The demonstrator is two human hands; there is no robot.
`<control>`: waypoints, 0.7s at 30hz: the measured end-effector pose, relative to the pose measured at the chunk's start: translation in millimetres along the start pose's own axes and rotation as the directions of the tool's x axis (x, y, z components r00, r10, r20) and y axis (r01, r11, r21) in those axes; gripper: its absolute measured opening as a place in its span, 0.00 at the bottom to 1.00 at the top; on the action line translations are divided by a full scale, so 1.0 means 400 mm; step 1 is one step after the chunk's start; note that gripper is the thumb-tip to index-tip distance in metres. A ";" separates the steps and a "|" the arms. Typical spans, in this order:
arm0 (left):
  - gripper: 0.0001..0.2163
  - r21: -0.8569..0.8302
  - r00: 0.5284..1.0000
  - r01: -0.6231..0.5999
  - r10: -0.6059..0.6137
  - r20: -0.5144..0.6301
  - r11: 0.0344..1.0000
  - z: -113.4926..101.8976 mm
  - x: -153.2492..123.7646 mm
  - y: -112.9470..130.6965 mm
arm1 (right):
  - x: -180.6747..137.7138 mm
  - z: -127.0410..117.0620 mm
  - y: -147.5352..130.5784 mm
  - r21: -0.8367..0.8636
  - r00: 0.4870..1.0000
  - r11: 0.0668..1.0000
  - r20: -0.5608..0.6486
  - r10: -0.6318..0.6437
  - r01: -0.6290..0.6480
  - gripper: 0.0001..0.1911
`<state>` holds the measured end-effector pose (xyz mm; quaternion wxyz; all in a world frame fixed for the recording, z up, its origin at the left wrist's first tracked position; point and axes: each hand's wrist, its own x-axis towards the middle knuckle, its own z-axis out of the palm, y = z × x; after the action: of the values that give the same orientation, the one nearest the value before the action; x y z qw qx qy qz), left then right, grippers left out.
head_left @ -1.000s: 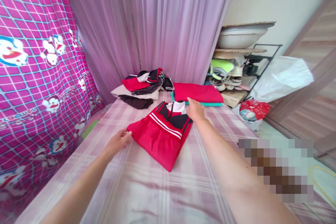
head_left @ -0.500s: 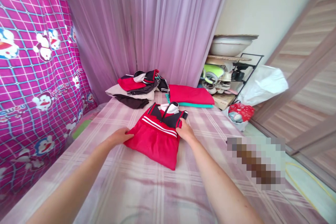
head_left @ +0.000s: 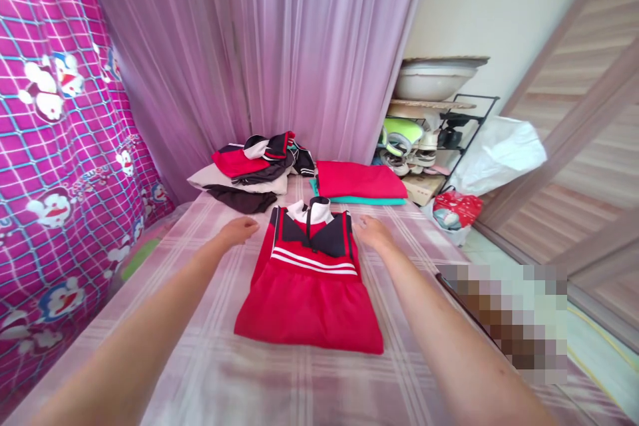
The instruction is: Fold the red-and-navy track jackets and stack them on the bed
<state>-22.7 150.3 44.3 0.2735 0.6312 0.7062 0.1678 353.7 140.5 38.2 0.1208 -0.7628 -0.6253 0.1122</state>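
Jacket (head_left: 310,309) is laid lengthwise up mid-frame, flanked by the left hand (head_left: 240,231) and nearer right hand (head_left: 375,233), both empty, loosely curved.

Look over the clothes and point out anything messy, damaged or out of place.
The heap of clothes at the back left looks untidy: its garments are bunched together, and a dark garment sticks out at the front, whereas the folded red cloth beside it and the red jacket lie neatly. No spill or damage shows.
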 end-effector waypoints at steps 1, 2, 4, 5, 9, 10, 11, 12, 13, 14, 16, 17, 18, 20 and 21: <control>0.20 0.010 1.000 -0.009 0.009 -0.025 1.000 0.006 0.031 0.008 | 0.025 -0.001 -0.006 0.018 1.000 1.000 0.000 0.013 -0.013 0.29; 0.20 0.023 0.998 -0.019 0.021 -0.051 1.000 0.012 0.060 0.017 | 0.049 0.001 -0.013 0.036 1.000 0.999 0.007 0.029 -0.029 0.29; 0.22 0.050 0.994 -0.041 0.046 -0.100 0.998 0.027 0.113 0.033 | 0.091 0.009 -0.027 0.061 0.998 0.997 0.025 0.050 -0.051 0.31; 0.23 0.063 0.992 -0.051 0.058 -0.115 0.997 0.034 0.138 0.041 | 0.107 0.015 -0.033 0.064 0.998 0.996 0.032 0.059 -0.061 0.32; 0.25 0.099 0.992 -0.078 0.088 -0.094 0.992 0.057 0.220 0.066 | 0.148 0.043 -0.045 0.005 0.995 0.997 0.054 0.079 -0.079 0.31; 0.25 0.103 0.993 -0.084 0.092 -0.070 0.991 0.062 0.235 0.071 | 0.152 0.048 -0.046 -0.016 0.995 0.997 0.069 0.074 -0.073 0.29; 0.25 0.105 0.994 -0.091 0.096 -0.043 0.990 0.067 0.247 0.076 | 0.156 0.050 -0.046 -0.029 0.994 0.998 0.087 0.060 -0.058 0.27; 0.24 0.104 0.995 -0.098 0.100 -0.013 0.990 0.071 0.256 0.080 | 0.157 0.052 -0.046 -0.033 0.993 0.999 0.112 0.041 -0.037 0.24; 0.24 0.101 0.994 -0.105 0.104 0.015 0.989 0.076 0.263 0.084 | 0.158 0.052 -0.046 -0.030 0.990 0.999 0.138 0.021 -0.017 0.20; 0.22 0.098 0.993 -0.111 0.108 0.037 0.989 0.080 0.268 0.086 | 0.157 0.051 -0.045 -0.022 0.989 1.000 0.150 -0.003 0.006 0.18; 0.20 0.096 0.992 -0.119 0.113 0.057 0.988 0.086 0.269 0.089 | 0.152 0.051 -0.043 0.002 0.993 0.999 0.105 -0.047 0.047 0.15; 0.19 0.097 0.992 -0.121 0.117 0.046 0.988 0.087 0.266 0.089 | 0.148 0.051 -0.042 0.015 0.997 0.998 0.046 -0.055 0.054 0.16; 0.19 0.101 0.993 -0.116 0.115 0.012 0.988 0.088 0.262 0.087 | 0.143 0.053 -0.040 0.030 0.998 0.998 -0.028 -0.050 0.051 0.17; 0.17 0.130 0.993 -0.067 0.079 -0.090 0.989 0.088 0.248 0.085 | 0.133 0.059 -0.037 0.053 0.990 0.998 -0.142 -0.012 0.019 0.19; 0.16 0.156 0.989 -0.027 0.049 -0.139 0.987 0.087 0.239 0.084 | 0.128 0.063 -0.036 0.054 0.988 0.999 -0.155 0.010 -0.001 0.20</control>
<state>19.9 245.6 19.5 0.1699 0.6500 0.7226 0.1627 342.0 194.7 17.9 0.1891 -0.7674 -0.6087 0.0696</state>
